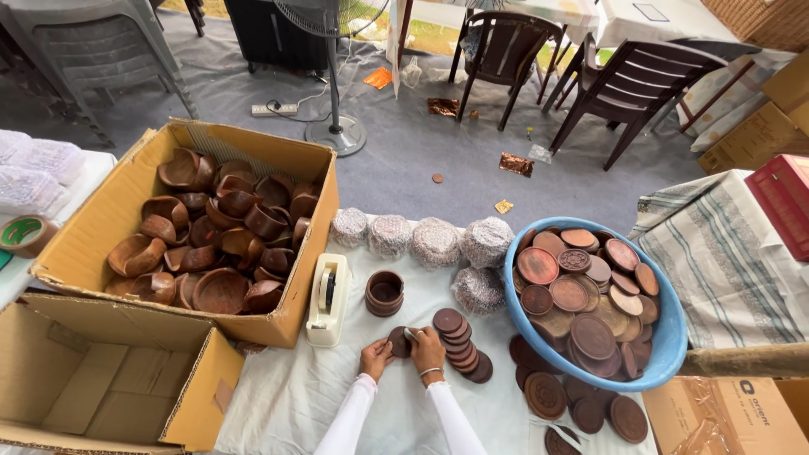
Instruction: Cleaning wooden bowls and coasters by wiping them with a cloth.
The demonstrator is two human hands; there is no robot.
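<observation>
My left hand point(374, 357) and my right hand point(427, 350) meet over the white cloth, both gripping a small round dark wooden lid point(399, 340). Just right of my right hand lies a slanted stack of similar wooden discs point(459, 344). A small brown wooden bowl point(384, 292) stands upright a little beyond my hands. A cream tape dispenser point(328, 300) lies left of the bowl. Both arms wear white sleeves, and a bangle sits on my right wrist.
An open cardboard box point(101, 219) full of wooden bowls stands at left, an empty box point(202, 396) below it. A blue basin point(670, 337) of carved wooden lids sits at right, loose lids beneath it. Several bubble-wrapped bundles point(436, 242) line the table's far edge. Chairs and a fan stand beyond.
</observation>
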